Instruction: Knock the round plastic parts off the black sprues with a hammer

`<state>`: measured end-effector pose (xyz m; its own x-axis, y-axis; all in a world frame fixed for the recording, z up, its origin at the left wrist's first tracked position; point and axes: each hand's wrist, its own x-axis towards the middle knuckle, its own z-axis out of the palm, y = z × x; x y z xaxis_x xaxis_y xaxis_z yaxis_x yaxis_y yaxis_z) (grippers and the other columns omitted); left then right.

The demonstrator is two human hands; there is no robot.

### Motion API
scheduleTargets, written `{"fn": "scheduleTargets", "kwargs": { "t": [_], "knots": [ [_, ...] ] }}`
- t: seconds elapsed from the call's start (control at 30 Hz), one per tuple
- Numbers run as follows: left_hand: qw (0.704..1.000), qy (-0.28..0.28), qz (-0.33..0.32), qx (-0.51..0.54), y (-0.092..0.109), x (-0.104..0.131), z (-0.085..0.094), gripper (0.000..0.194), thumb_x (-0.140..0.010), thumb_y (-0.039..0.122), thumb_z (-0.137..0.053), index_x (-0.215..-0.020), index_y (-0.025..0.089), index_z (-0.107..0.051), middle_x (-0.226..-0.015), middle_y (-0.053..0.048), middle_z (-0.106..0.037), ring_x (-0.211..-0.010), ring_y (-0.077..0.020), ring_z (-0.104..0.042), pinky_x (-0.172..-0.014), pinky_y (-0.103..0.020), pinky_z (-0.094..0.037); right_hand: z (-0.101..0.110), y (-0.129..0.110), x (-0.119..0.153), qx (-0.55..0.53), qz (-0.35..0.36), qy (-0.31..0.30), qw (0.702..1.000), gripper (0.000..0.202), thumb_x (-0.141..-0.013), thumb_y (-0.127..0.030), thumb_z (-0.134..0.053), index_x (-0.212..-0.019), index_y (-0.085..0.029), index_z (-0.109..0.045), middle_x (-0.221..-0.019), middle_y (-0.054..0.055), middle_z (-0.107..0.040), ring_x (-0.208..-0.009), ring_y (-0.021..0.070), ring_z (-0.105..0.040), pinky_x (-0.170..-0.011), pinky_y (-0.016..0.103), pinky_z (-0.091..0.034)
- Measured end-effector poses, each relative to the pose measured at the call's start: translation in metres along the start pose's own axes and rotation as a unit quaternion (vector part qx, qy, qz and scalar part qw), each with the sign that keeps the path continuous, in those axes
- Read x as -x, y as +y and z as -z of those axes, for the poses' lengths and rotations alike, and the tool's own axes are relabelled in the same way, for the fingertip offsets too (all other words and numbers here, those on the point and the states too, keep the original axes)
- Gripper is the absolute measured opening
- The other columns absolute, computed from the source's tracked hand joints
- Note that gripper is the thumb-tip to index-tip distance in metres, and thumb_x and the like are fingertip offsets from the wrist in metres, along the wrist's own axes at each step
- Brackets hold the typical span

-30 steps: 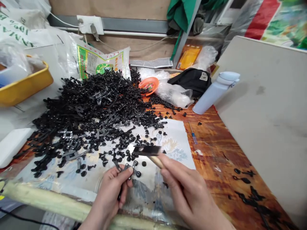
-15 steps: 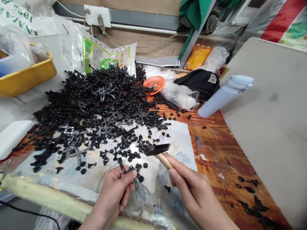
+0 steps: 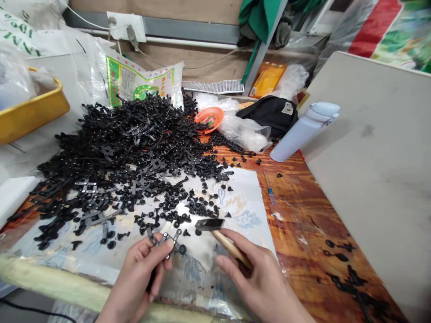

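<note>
My left hand (image 3: 143, 269) pinches a black jointed plastic linkage (image 3: 166, 240) between thumb and fingers, just above the sheet. A round black cap shows at the linkage's right end. In my right hand (image 3: 259, 269) is a hammer (image 3: 230, 244), gripped by its wooden handle near the head. Its dark head points left, above and to the right of the linkage, apart from it. The thumb lies away from the handle while the index finger rests along it. Small black plugs (image 3: 177, 217) are scattered just beyond both hands on the white patterned sheet (image 3: 242, 202).
A large heap of black linkages (image 3: 134, 134) fills the back left. An orange dish (image 3: 208, 120), a black bag (image 3: 269, 114) and a light blue bottle (image 3: 305, 132) stand behind. To the right lie a screwdriver (image 3: 270, 193) and loose black parts (image 3: 353, 282). A yellow bin (image 3: 33, 110) is at left.
The hammer has come down a little and my right thumb has loosened from its handle. My left hand still holds the linkage. The whole view has shifted slightly.
</note>
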<state>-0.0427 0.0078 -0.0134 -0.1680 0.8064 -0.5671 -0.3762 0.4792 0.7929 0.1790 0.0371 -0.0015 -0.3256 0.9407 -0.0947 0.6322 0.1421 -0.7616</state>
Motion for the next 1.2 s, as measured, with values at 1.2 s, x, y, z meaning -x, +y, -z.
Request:
{"fn": "scheduleTargets", "kwargs": {
  "t": [1.2],
  "knots": [
    [0.999, -0.018, 0.030, -0.017, -0.015, 0.004, -0.028, 0.037, -0.066, 0.043, -0.076, -0.060, 0.017, -0.051, -0.045, 0.004, -0.060, -0.019, -0.0017, -0.033, -0.023, -0.012, -0.016, -0.006, -0.005, -0.034, -0.126, -0.045, 0.039, 0.990, 0.017, -0.083, -0.034, -0.052, -0.078, -0.018, -0.057, -0.064, -0.002, -0.048, -0.061, 0.0138, -0.044, -0.057, 0.025, -0.034]
  ]
}}
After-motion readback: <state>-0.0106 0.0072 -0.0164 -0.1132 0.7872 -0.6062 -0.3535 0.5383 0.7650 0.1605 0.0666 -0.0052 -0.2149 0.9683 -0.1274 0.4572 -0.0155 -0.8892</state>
